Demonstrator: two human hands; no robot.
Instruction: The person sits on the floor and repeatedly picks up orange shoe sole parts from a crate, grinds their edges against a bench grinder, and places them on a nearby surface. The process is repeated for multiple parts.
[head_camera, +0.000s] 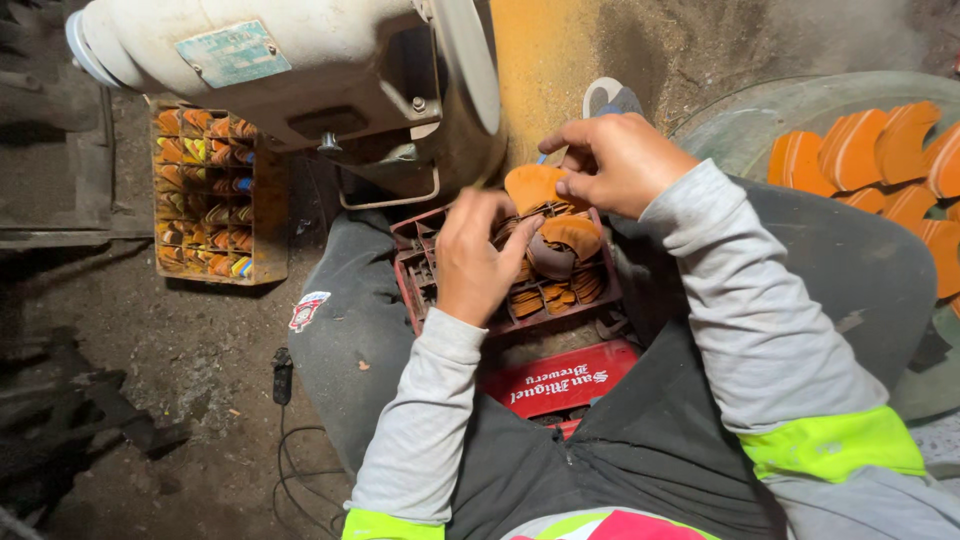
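Observation:
My right hand (612, 160) pinches a flat orange sole-shaped piece (530, 185) by its edge, above a red slotted crate (412, 262) between my knees. My left hand (478, 258) reaches into the crate with curled fingers, resting on the stacked orange and brown pieces (570, 238); whether it grips one is hidden. Both arms wear grey sleeves with yellow-green bands. Dark trousers cover my legs on either side of the crate.
A cream-coloured motor machine (290, 70) hangs over the crate at top centre. An orange crate (265, 215) of stacked coloured pieces stands at the left. A round grey basin (760, 125) with orange pieces (880, 150) sits at the right. A black cable (283, 375) lies on the dirt floor.

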